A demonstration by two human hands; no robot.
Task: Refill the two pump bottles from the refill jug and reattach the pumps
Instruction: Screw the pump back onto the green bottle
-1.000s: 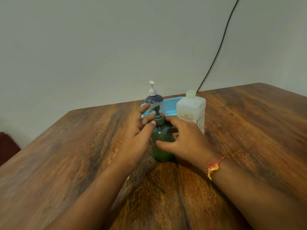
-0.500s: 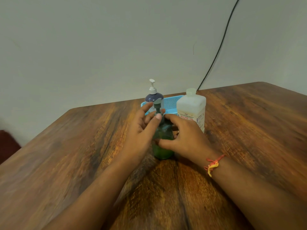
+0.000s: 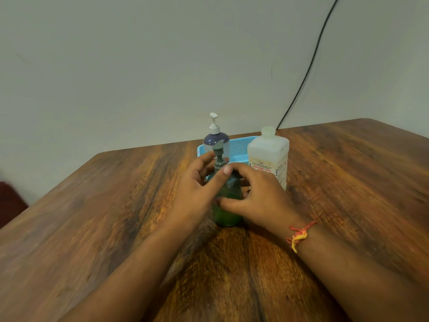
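Dim, soft even light; motion blur, wide-angle edge distortion.

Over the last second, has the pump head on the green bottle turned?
Yes. The grey pump head has swung: its nozzle pointed left before, and now points up and right toward the refill jug, left hand at its collar.

Wearing a thin thread band (image 3: 299,235) around the right wrist, right of centre in the lower half of the frame. Mixing orange-red strands with a yellow one, bunching into a small knot, with a short yellow tail hanging toward the lower edge and frayed orange ends sticking out sideways. Showing the left forearm (image 3: 130,263) and right forearm (image 3: 359,270) bare, entering from the bottom corners. Showing the left hand (image 3: 197,194) and right hand (image 3: 260,198) bare too, with short plain nails near frame centre.
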